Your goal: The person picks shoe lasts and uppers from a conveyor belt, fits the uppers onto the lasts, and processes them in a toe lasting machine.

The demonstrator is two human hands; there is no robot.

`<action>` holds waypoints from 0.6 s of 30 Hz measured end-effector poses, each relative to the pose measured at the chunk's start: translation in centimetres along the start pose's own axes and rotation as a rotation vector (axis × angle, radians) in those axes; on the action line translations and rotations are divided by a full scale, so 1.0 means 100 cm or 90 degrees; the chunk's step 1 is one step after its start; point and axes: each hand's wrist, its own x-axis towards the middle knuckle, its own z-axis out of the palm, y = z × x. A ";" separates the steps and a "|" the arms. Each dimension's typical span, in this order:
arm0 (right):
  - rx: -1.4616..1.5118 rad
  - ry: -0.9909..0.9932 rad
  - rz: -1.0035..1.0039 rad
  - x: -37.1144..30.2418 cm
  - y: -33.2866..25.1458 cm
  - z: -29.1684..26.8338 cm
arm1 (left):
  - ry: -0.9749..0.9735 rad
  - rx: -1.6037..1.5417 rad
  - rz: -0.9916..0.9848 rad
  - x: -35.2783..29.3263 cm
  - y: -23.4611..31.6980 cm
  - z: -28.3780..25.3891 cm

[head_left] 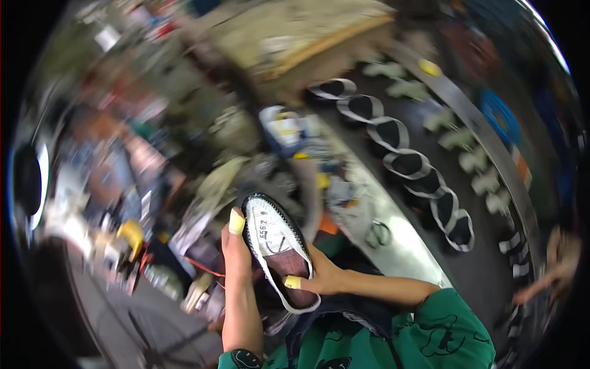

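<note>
A shoe upper point(284, 261) with a whitish lining, dark stitched edging and a reddish-brown patch inside is held up in front of me, its inner side facing me. My left hand point(235, 249) grips its left edge near the upper end. My right hand point(324, 273) is wrapped round the lower right edge, its thumb lying over the inside. Yellow tape covers both thumb tips. The fingers behind the upper are hidden.
To the right, a dark belt point(455, 270) carries a row of black shoe uppers point(390, 132) with white rims and several pale bow-shaped pieces point(455, 139). Scissors point(378, 234) lie on a metal ledge point(399, 252). Another person's hand point(541, 284) is at far right. Blurred clutter fills the left.
</note>
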 end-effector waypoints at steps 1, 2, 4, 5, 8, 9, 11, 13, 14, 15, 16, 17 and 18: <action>-0.120 0.089 -0.047 -0.019 0.007 -0.029 | -0.115 0.037 0.031 0.008 -0.012 0.038; -0.200 0.156 -0.028 -0.042 0.012 -0.057 | -0.235 0.065 0.061 0.013 -0.024 0.076; -0.311 0.293 -0.053 -0.094 0.017 -0.103 | -0.525 0.118 0.053 0.013 -0.048 0.157; -0.256 0.332 0.011 -0.116 0.011 -0.123 | -0.578 0.141 0.017 0.008 -0.064 0.195; -0.291 0.648 0.148 -0.193 0.038 -0.170 | -0.689 0.168 0.086 -0.004 -0.158 0.310; -0.307 0.798 0.161 -0.226 0.055 -0.189 | -0.706 0.200 0.116 -0.027 -0.182 0.353; -0.119 1.093 0.246 -0.300 0.075 -0.221 | -0.799 0.262 0.137 -0.070 -0.231 0.440; -0.214 1.239 0.357 -0.364 0.098 -0.243 | -0.891 0.226 0.131 -0.120 -0.274 0.520; -0.224 1.270 0.363 -0.382 0.098 -0.255 | -0.936 0.217 0.133 -0.137 -0.296 0.556; -0.227 1.281 0.382 -0.400 0.105 -0.266 | -0.952 0.207 0.084 -0.164 -0.315 0.591; -0.233 1.289 0.400 -0.417 0.112 -0.280 | -0.963 0.196 0.037 -0.194 -0.330 0.623; -0.223 1.289 0.377 -0.423 0.108 -0.294 | -0.974 0.163 -0.003 -0.219 -0.344 0.650; -0.214 1.288 0.354 -0.426 0.105 -0.309 | -0.989 0.172 0.002 -0.240 -0.356 0.675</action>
